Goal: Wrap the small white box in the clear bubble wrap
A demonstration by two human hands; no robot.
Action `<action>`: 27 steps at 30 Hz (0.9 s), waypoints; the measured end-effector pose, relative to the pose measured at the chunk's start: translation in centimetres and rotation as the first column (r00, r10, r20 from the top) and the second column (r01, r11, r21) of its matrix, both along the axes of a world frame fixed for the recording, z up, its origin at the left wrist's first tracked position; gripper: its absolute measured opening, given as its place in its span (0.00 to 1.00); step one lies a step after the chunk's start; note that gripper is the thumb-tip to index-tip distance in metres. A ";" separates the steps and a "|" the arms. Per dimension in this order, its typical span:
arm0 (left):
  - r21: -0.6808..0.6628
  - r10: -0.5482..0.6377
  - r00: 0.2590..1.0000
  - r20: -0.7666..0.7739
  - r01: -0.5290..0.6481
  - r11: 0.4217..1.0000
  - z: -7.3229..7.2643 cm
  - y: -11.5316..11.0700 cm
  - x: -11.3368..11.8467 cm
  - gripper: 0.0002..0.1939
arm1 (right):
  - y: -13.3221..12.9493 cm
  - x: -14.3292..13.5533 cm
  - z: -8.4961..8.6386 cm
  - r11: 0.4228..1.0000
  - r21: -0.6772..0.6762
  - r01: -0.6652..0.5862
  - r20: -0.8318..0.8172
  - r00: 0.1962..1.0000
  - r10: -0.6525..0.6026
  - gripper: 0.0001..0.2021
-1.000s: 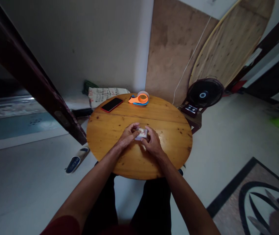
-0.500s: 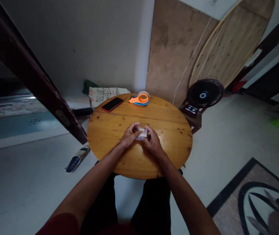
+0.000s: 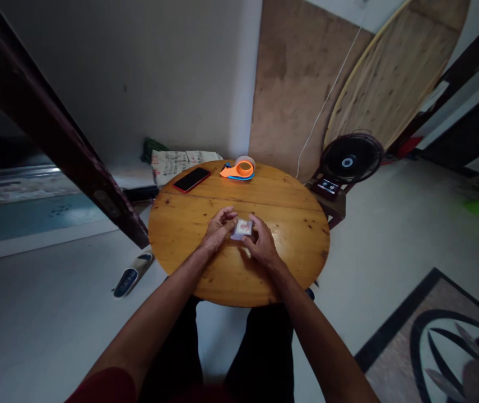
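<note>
Right grip [image 3: 263,242] pinches a small packet [image 3: 243,227] (contents too blurred to tell), left grip [image 3: 217,230] spread.

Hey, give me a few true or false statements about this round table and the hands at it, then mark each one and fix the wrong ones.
1. The right hand holds a small, pale rectangular packet. True.
2. The orange-and-blue plastic tape dispenser rests on the round, yellow-brown wooden table. True.
3. The thin, red-edged rectangular phone has a dark screen. True.
4. The phone lies to the right of the tape dispenser in the picture. False: it lies to the left.
5. The left hand holds the phone. False: it is at the packet's left side.
6. The round black fan stands on the table. False: it stands off the table, to the right.
</note>
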State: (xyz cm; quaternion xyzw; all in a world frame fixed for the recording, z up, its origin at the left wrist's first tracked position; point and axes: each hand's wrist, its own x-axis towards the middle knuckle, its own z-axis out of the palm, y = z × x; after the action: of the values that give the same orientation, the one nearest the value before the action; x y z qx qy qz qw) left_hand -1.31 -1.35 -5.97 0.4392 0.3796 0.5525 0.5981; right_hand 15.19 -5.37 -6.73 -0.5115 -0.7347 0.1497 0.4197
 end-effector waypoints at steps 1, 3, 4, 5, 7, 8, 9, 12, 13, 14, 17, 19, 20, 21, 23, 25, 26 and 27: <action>-0.002 -0.009 1.000 -0.013 0.009 1.000 -0.1 0.0 0.1 0.33 | 0.0 0.0 0.0 1.000 -0.003 0.001 -0.001 1.000 -0.001 0.33; -0.005 -0.027 0.999 -0.042 0.027 1.000 -0.2 0.0 0.1 0.34 | 0.0 0.0 -0.1 1.000 -0.005 0.001 -0.003 1.000 -0.001 0.32; -0.005 -0.035 0.998 -0.056 0.035 0.999 -0.3 0.0 0.2 0.35 | 0.0 0.0 -0.1 1.000 -0.006 0.000 -0.003 1.000 0.000 0.32; -0.003 -0.042 0.997 -0.070 0.042 0.999 -0.4 0.0 0.2 0.36 | 0.0 0.1 -0.1 1.000 -0.007 -0.001 -0.001 1.000 0.001 0.31; 0.003 -0.049 0.994 -0.097 0.049 0.999 -0.6 0.1 0.2 0.37 | 0.0 0.1 0.0 1.000 -0.010 -0.003 0.002 1.000 0.003 0.31; 0.006 -0.049 0.993 -0.107 0.049 0.999 -0.6 0.2 0.2 0.37 | 0.0 0.1 0.0 1.000 -0.010 -0.002 0.001 1.000 0.002 0.30; 0.010 -0.049 0.992 -0.113 0.050 0.999 -0.7 0.2 0.2 0.36 | 0.0 0.0 0.0 1.000 -0.011 0.000 -0.002 1.000 0.000 0.30; 0.029 -0.056 0.992 -0.115 0.059 0.998 -0.9 0.2 0.1 0.35 | -0.1 0.0 0.0 1.000 -0.011 0.000 -0.013 1.000 0.000 0.30; 0.033 -0.061 0.992 -0.112 0.065 0.997 -0.9 0.2 0.1 0.34 | -0.1 0.0 0.0 1.000 -0.010 -0.001 -0.016 1.000 0.001 0.30; 0.034 -0.067 0.992 -0.110 0.071 0.997 -1.0 0.2 0.1 0.34 | -0.1 0.0 0.0 1.000 -0.008 -0.001 -0.018 1.000 0.001 0.30; 0.029 -0.068 0.993 -0.101 0.071 0.997 -1.0 0.1 0.2 0.34 | -0.1 0.0 0.0 1.000 0.003 -0.002 -0.011 1.000 0.002 0.30; 0.030 -0.069 0.993 -0.096 0.072 0.997 -0.9 0.1 0.3 0.33 | -0.1 0.0 0.0 1.000 0.011 -0.007 0.000 1.000 0.007 0.30; 0.031 -0.071 0.993 -0.096 0.074 0.997 -0.9 0.1 0.3 0.33 | -0.1 0.0 0.1 1.000 0.016 -0.011 0.005 1.000 0.011 0.30; 0.029 -0.074 0.993 -0.097 0.077 0.997 -0.9 0.1 0.3 0.33 | -0.1 0.0 0.1 1.000 0.021 -0.017 0.010 1.000 0.016 0.29; 0.024 -0.086 0.992 -0.097 0.089 0.996 -0.9 0.1 0.3 0.33 | -0.1 0.0 0.2 0.999 0.030 -0.029 0.020 0.999 0.029 0.29; 0.028 -0.099 0.991 -0.086 0.101 0.994 -0.9 0.1 0.2 0.33 | -0.2 0.0 0.3 0.998 0.038 -0.041 0.029 0.999 0.040 0.28; 0.033 -0.106 0.991 -0.080 0.108 0.994 -0.9 0.1 0.2 0.33 | -0.2 0.0 0.3 0.998 0.041 -0.043 0.032 0.999 0.042 0.28; 0.035 -0.113 0.991 -0.074 0.116 0.993 -0.9 0.1 0.1 0.33 | -0.2 0.0 0.4 0.998 0.043 -0.044 0.035 0.998 0.043 0.28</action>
State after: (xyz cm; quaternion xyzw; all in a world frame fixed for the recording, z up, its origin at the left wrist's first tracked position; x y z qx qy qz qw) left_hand -1.17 -1.25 -6.84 0.4916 0.3643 0.5085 0.6059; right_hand 15.24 -5.57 -6.37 -0.4886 -0.7559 0.1341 0.4147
